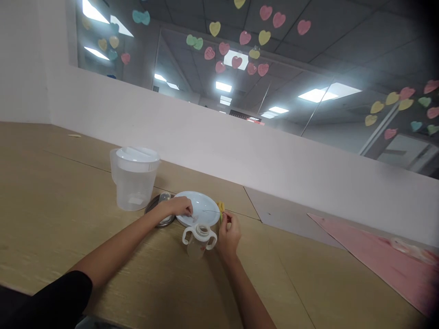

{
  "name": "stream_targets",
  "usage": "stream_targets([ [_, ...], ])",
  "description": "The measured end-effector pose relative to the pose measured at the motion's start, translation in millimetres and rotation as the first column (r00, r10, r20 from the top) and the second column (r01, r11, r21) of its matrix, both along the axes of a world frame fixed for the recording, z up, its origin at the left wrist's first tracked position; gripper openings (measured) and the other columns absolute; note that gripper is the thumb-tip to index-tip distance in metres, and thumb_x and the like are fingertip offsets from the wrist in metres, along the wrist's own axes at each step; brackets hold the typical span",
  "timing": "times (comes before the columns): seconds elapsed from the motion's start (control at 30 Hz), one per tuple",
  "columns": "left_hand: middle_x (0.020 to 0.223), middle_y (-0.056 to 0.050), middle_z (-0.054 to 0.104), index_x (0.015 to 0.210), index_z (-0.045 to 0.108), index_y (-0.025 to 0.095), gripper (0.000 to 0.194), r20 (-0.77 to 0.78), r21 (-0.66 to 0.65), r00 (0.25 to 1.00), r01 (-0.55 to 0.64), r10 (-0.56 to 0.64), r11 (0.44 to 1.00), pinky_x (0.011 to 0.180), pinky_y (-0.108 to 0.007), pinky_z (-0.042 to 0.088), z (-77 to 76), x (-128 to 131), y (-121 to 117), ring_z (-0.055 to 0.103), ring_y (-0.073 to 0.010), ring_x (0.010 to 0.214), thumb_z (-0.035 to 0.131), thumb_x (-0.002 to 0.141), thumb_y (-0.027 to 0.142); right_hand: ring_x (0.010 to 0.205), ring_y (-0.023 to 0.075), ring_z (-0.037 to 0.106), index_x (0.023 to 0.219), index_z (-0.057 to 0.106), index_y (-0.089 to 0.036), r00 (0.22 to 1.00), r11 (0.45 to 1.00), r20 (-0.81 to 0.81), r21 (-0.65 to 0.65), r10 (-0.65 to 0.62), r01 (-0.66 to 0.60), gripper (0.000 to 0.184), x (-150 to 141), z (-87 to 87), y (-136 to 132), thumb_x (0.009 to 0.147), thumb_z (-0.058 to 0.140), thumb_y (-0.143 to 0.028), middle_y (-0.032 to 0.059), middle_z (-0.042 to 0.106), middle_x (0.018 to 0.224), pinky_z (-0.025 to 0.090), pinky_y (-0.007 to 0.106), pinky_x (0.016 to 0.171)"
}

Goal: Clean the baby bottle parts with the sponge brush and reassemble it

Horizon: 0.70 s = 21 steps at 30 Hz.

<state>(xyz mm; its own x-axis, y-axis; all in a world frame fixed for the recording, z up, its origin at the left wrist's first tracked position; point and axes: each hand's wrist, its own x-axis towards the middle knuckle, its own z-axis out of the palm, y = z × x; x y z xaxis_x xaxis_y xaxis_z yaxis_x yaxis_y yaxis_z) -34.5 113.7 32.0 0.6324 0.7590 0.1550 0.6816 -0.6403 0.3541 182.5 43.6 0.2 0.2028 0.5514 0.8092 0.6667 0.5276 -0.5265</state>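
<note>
On the wood-toned tabletop [137, 283], a round, glossy white plate [202, 202] is set between two bare hands. By the right hand [229, 233], a thin, wire-like rod [212, 211] is pinched between thumb and fingertips at the plate's right edge; its far end is extended over the plate. The left hand [181, 206] is held over the plate's left part, fingers curled and bunched, pointed downward; whether the small pale piece [194, 218] at the fingertips is gripped cannot be told. In front of the plate, a clear bottle [196, 248] is stood upright, open-mouthed, fitted with a white collar and two looped handles. A yellow item [221, 206], form unclear, is seen just beyond the right fingertips. To the left, a dark, round metallic dish [148, 208] is partly covered by the left forearm; a small clear domed piece [165, 197] is borne in it. Beside it, a translucent, lidded plastic pitcher [135, 187] is stood upright.
</note>
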Motion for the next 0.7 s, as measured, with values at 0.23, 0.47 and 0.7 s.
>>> stream_targets([
  [0.23, 0.092, -0.006, 0.071, 0.098, 0.068, 0.014, 0.027, 0.252, 0.036, 0.968, -0.025, 0.015, 0.999, 0.069, -0.019, 0.043, 21.8, 7, -11, 0.063, -0.0139, 0.078, 0.046, 0.087, 0.024, 0.081, 0.0195, 0.057, 0.082, 0.062, -0.016, 0.999, 0.979, 0.041, -0.203, -0.022, 0.029, 0.032, 11, -11.3, 13, 0.084, 0.040, -0.040, 0.0084, 0.065, 0.084, 0.042, 0.030, 0.071],
  [0.47, 0.085, -0.004, 0.071, 0.100, 0.069, 0.015, 0.033, 0.617, 0.125, 0.786, -0.080, -0.014, 0.989, 0.066, -0.022, 0.045, 72.4, 21, -57, 0.060, -0.0130, 0.067, 0.050, 0.085, 0.039, 0.081, 0.0199, 0.057, 0.080, 0.062, -0.017, 0.999, 0.961, 0.036, -0.275, -0.019, 0.028, 0.026, 15, -17.7, 19, 0.081, 0.043, -0.035, 0.0081, 0.065, 0.083, 0.042, 0.030, 0.071],
  [0.7, 0.081, -0.003, 0.071, 0.097, 0.070, 0.015, 0.030, 0.541, 0.082, 0.833, 0.082, -0.113, 0.993, 0.066, -0.021, 0.044, 89.9, 32, -90, 0.061, -0.0127, 0.069, 0.054, 0.084, 0.037, 0.076, 0.0197, 0.056, 0.077, 0.062, -0.017, 0.999, 0.975, 0.035, -0.220, 0.011, -0.003, 0.027, 14, -18.4, 20, 0.080, 0.044, -0.037, 0.0072, 0.065, 0.080, 0.042, 0.031, 0.069],
])
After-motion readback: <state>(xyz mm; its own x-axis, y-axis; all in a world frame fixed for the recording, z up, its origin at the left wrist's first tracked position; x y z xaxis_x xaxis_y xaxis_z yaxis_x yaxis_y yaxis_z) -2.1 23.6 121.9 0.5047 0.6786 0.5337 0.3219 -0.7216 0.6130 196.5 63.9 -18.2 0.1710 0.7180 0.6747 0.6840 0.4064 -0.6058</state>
